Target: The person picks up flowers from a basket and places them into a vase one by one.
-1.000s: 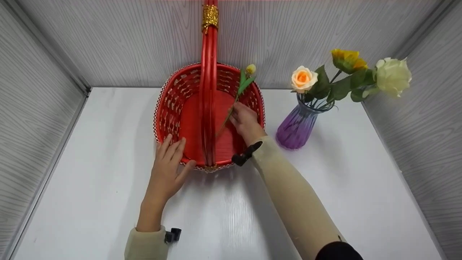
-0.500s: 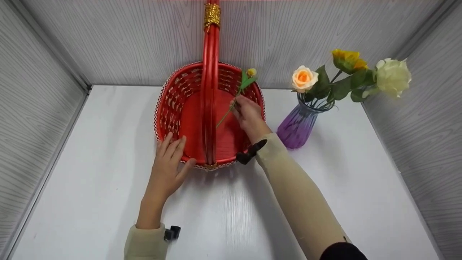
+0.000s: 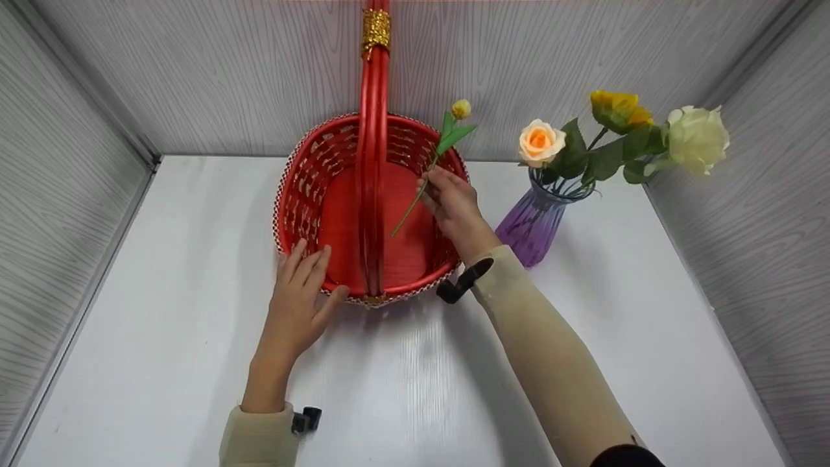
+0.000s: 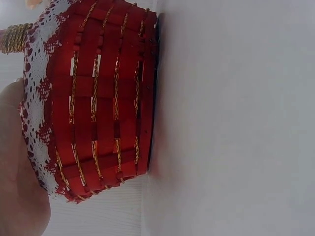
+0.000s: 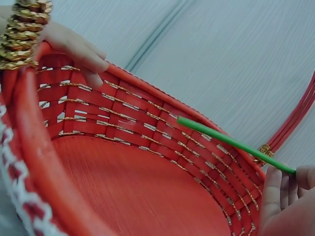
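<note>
My right hand (image 3: 457,207) pinches the green stem of a yellow tulip (image 3: 456,137) above the right half of a red woven basket (image 3: 407,256). The bloom points up and away, past the back rim; the bare stem end slants down to the left over the basket floor. In the right wrist view the stem (image 5: 236,143) juts out from between thumb and fingers. My left hand (image 3: 295,318) rests on the basket's front left rim, its fingers extended over the edge. The left wrist view shows its palm beside the lace-trimmed rim (image 4: 35,98).
Right of the basket, a purple-blue glass vase (image 3: 533,224) holds a peach rose (image 3: 542,143), a yellow flower (image 3: 619,111) and a cream rose (image 3: 696,139). The basket's tall handle (image 3: 373,149) arches over its middle. Grey wood-grain panels (image 3: 227,71) enclose the white table (image 3: 389,389).
My right hand has moved slightly to the right and raised the tulip, so its bloom now shows above the back rim. My left hand has stayed at the basket rim.
</note>
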A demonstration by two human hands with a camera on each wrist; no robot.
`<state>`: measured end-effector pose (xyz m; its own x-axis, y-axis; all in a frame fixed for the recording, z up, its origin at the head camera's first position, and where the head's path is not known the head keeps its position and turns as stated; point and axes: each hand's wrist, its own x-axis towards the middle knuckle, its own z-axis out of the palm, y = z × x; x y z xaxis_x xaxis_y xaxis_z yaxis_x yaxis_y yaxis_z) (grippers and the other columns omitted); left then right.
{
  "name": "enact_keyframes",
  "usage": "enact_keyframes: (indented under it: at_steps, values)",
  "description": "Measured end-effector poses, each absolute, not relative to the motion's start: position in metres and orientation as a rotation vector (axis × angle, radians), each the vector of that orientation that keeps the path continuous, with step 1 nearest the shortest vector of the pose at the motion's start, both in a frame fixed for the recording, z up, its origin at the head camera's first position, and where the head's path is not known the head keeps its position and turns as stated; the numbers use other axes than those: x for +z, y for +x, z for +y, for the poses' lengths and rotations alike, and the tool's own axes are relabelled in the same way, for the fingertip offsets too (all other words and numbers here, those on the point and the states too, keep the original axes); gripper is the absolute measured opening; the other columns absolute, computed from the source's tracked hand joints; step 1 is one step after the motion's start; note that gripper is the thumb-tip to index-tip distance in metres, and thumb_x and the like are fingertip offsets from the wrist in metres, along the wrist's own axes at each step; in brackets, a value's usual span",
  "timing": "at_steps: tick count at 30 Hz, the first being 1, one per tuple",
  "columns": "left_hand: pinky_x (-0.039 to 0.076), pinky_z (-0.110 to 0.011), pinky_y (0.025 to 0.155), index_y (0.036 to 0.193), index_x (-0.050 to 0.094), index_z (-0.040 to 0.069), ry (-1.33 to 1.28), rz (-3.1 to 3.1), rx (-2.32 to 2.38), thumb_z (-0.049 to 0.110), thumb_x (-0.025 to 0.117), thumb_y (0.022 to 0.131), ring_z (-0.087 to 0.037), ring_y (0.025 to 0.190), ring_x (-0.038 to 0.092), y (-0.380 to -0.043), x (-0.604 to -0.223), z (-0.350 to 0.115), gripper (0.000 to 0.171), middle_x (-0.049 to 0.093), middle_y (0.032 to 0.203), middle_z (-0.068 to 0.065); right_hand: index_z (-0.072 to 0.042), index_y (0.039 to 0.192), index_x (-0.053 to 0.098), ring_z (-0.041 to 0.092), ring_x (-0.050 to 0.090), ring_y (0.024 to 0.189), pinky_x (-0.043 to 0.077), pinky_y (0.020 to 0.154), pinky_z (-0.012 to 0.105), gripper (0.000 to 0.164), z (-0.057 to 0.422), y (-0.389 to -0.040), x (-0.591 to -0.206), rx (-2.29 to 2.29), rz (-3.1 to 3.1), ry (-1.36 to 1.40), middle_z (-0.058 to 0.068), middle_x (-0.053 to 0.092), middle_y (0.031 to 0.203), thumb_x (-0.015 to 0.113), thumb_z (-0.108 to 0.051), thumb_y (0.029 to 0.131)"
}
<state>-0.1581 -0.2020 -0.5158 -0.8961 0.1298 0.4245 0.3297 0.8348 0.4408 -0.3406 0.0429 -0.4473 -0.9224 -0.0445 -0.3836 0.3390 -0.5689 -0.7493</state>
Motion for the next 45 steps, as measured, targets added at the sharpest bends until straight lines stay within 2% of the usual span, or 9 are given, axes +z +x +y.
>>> enact_keyframes:
  at_steps: [6,8,13,17,21,29,37,42,45]
  values:
    - [0.008,-0.052,0.124,0.154,0.040,0.012,-0.347,-2.642,-0.727,0.048,0.058,0.097,-0.029,0.152,0.021,-0.157,-0.517,-0.202,0.070,0.053,0.146,-0.013,0.000,0.118,0.063,0.015,0.067,0.080,0.053,0.095,0.037,0.020,0.053,-0.329,-0.441,-2.535,1.392,0.364,0.010,0.067,0.097,0.059,-0.005,0.099]
    - [0.008,-0.052,0.124,0.154,0.039,0.012,-0.350,-2.644,-0.723,0.049,0.056,0.097,-0.030,0.152,0.020,-0.157,-0.517,-0.202,0.070,0.052,0.147,-0.013,0.000,0.116,0.063,0.015,0.067,0.079,0.055,0.092,0.035,0.019,0.057,-0.326,-0.438,-2.524,1.417,0.332,0.009,0.066,0.094,0.059,-0.005,0.098]
    - [0.007,-0.051,0.125,0.154,0.039,0.011,-0.356,-2.639,-0.713,0.049,0.056,0.097,-0.030,0.152,0.021,-0.158,-0.516,-0.202,0.070,0.052,0.146,-0.014,0.000,0.116,0.063,0.015,0.068,0.077,0.059,0.073,0.027,0.021,0.066,-0.318,-0.432,-2.476,1.523,0.273,0.009,0.068,0.090,0.061,-0.003,0.096]
    - [0.008,-0.052,0.124,0.153,0.040,0.010,-0.365,-2.632,-0.707,0.048,0.056,0.098,-0.030,0.151,0.022,-0.159,-0.516,-0.202,0.069,0.053,0.146,-0.014,0.002,0.121,0.064,0.017,0.070,0.081,0.060,0.075,0.028,0.026,0.074,-0.311,-0.429,-2.413,1.652,0.185,0.010,0.070,0.092,0.064,-0.002,0.095]
    - [0.008,-0.053,0.124,0.153,0.040,0.010,-0.370,-2.628,-0.708,0.047,0.056,0.098,-0.031,0.151,0.022,-0.159,-0.516,-0.203,0.069,0.053,0.145,-0.014,0.001,0.118,0.067,0.017,0.070,0.082,0.060,0.078,0.030,0.023,0.081,-0.302,-0.429,-2.337,1.764,0.051,0.015,0.069,0.098,0.065,-0.003,0.095]
    - [0.007,-0.053,0.124,0.153,0.040,0.010,-0.360,-2.632,-0.732,0.048,0.057,0.097,-0.029,0.152,0.021,-0.160,-0.518,-0.203,0.069,0.054,0.145,-0.013,0.000,0.110,0.066,0.019,0.070,0.081,0.061,0.078,0.034,0.016,0.088,-0.282,-0.430,-2.331,1.822,-0.124,0.010,0.068,0.093,0.065,-0.001,0.094]
    - [0.007,-0.054,0.124,0.153,0.041,0.010,-0.358,-2.625,-0.742,0.048,0.056,0.097,-0.030,0.152,0.021,-0.159,-0.518,-0.202,0.069,0.054,0.144,-0.014,0.010,0.113,0.060,0.022,0.070,0.083,0.061,0.078,0.037,0.023,0.091,-0.266,-0.421,-2.421,1.890,-0.246,0.018,0.067,0.096,0.064,0.001,0.092]
    - [0.008,-0.054,0.124,0.153,0.041,0.011,-0.362,-2.631,-0.740,0.048,0.056,0.097,-0.030,0.152,0.021,-0.159,-0.518,-0.202,0.069,0.054,0.145,-0.013,0.005,0.109,0.064,0.024,0.070,0.083,0.061,0.079,0.040,0.018,0.100,-0.258,-0.420,-2.474,2.014,-0.361,0.020,0.068,0.096,0.066,-0.003,0.094]
    - [0.007,-0.053,0.124,0.153,0.041,0.011,-0.362,-2.631,-0.737,0.048,0.056,0.098,-0.030,0.152,0.021,-0.160,-0.517,-0.202,0.068,0.053,0.146,-0.013,0.004,0.110,0.066,0.031,0.070,0.088,0.060,0.082,0.042,0.020,0.109,-0.254,-0.420,-2.490,2.085,-0.418,0.023,0.068,0.098,0.067,-0.009,0.095]
